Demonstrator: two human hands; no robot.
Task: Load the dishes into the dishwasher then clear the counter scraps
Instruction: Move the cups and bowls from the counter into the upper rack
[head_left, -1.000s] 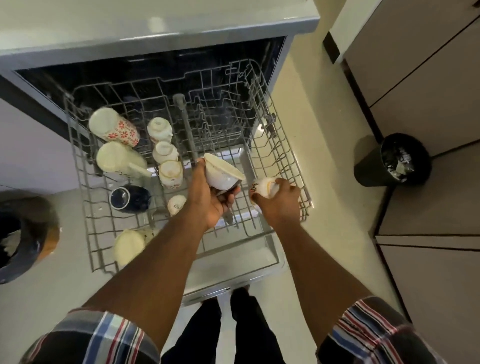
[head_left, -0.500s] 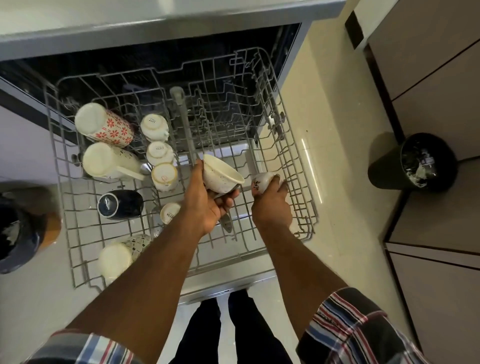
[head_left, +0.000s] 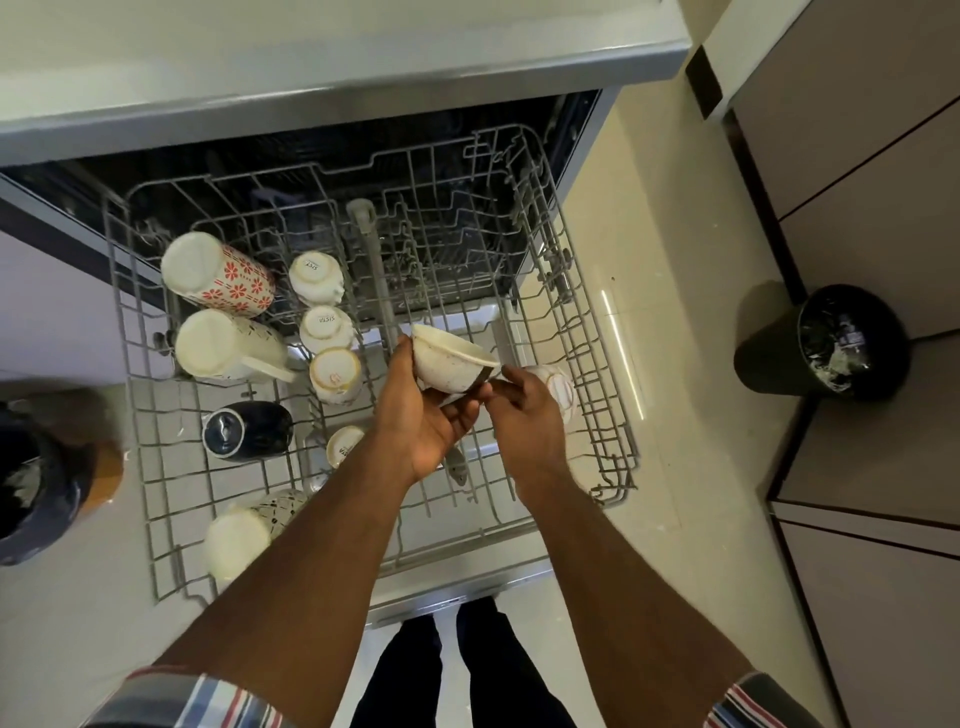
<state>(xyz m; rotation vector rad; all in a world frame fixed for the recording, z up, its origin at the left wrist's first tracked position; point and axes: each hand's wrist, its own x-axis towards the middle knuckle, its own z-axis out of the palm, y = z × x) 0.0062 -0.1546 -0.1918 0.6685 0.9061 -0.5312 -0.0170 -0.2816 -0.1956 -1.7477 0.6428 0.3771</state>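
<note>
Nearest, two bare forearms in striped plaid cuffs reach over the pulled-out grey wire dishwasher rack (head_left: 613, 431). The left hand (head_left: 431, 410) curls its fingers under a small white ceramic bowl (head_left: 451, 364), holding it tilted above the rack's middle. The right hand (head_left: 524, 410) touches the bowl's base with its fingertips; whether it pinches there I cannot tell. Just behind that hand lies a small white cup (head_left: 558, 387). Farther left, a red-flowered white mug (head_left: 218, 275) lies in the rack
</note>
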